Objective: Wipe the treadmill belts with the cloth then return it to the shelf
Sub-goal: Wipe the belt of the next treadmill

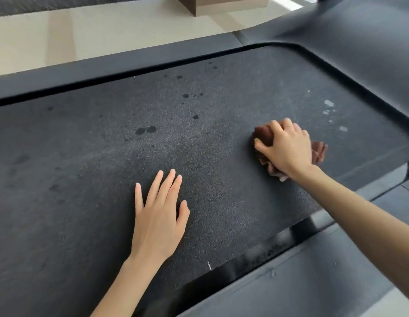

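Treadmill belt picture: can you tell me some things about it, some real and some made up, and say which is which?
1. The right hand grips a crumpled brown cloth on the dark textured treadmill belt. True.
2. The left hand is curled into a fist. False: it lies flat on the belt with its fingers straight, holding nothing.
3. Dark spots dot the belt beyond the left hand. True.
4. The cloth lies under the left hand. False: it is under the right hand, apart from the left.
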`<state>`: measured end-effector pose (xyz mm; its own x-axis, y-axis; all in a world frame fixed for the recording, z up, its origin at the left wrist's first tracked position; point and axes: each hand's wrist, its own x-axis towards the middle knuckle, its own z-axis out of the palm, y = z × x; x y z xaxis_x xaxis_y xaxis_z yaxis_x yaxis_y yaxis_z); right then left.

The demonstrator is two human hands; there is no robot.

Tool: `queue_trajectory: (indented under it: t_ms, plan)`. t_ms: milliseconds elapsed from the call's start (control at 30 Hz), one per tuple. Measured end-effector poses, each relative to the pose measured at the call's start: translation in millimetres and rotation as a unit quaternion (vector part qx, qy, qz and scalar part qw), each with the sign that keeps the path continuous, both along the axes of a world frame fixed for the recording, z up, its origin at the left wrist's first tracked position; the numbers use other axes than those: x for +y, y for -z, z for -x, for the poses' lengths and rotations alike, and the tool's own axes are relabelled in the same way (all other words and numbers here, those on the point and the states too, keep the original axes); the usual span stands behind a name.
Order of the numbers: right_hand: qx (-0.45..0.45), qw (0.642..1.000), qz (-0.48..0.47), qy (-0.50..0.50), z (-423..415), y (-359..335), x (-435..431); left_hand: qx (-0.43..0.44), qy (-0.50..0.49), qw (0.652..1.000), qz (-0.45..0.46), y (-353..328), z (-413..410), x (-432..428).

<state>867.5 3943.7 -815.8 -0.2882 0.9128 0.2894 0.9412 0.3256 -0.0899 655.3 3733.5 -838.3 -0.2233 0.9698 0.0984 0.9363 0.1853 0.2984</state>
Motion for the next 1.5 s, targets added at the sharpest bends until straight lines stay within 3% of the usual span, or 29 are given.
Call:
queue_trajectory:
  t_ms: [67, 167, 300, 400, 533, 600, 667, 733, 833, 1000, 1100, 1167, 1367, 1500]
  plan:
    - [-0.006, 1.0, 0.001, 0.007, 37, 1, -5, -0.006, -0.006, 1.0, -0.006, 1, 0, 0]
    - [-0.008, 0.995, -0.005, -0.099, 82, 7, -48, -0.017, -0.018, 1.0, 0.0, 0, 2, -2]
    - [0.026, 0.97, 0.004, -0.242, 41, 8, -85, -0.001, -0.004, 1.0, -0.003, 0, 2, -4]
    - [0.035, 0.984, 0.0, -0.175, -20, 6, -59, 0.011, 0.008, 1.0, -0.003, -2, -2, -1]
    - [0.028, 0.999, 0.026, 0.037, -67, -1, -3, 0.023, 0.047, 0.999, 0.007, -5, -19, 17]
    - [0.011, 0.995, 0.024, 0.092, -65, 0, -2, 0.025, 0.076, 0.997, 0.004, -6, -33, 31]
    - [0.004, 0.998, 0.001, 0.055, -59, 3, -23, 0.025, 0.101, 0.995, 0.006, -7, -48, 50]
    - [0.017, 0.999, -0.016, -0.046, -66, 7, -50, 0.03, 0.129, 0.991, 0.007, -9, -65, 70]
    - [0.026, 0.991, 0.017, -0.129, -104, 2, -50, 0.037, 0.184, 0.982, 0.004, -10, -89, 93]
    - [0.038, 0.995, 0.042, 0.084, -200, -8, 35, 0.071, 0.256, 0.964, 0.002, -8, -125, 117]
    - [0.02, 0.985, 0.035, 0.167, -197, -6, 60, 0.061, 0.248, 0.967, 0.002, -7, -141, 133]
    - [0.008, 0.987, 0.016, 0.161, -187, -2, 49, 0.067, 0.24, 0.968, 0.017, -6, -149, 147]
    - [-0.006, 0.997, 0.013, -0.077, -198, 3, 15, 0.079, 0.247, 0.966, 0.021, -4, -168, 180]
    - [0.013, 0.999, -0.013, 0.049, -219, 4, 76, 0.063, 0.243, 0.968, 0.013, 0, -166, 178]
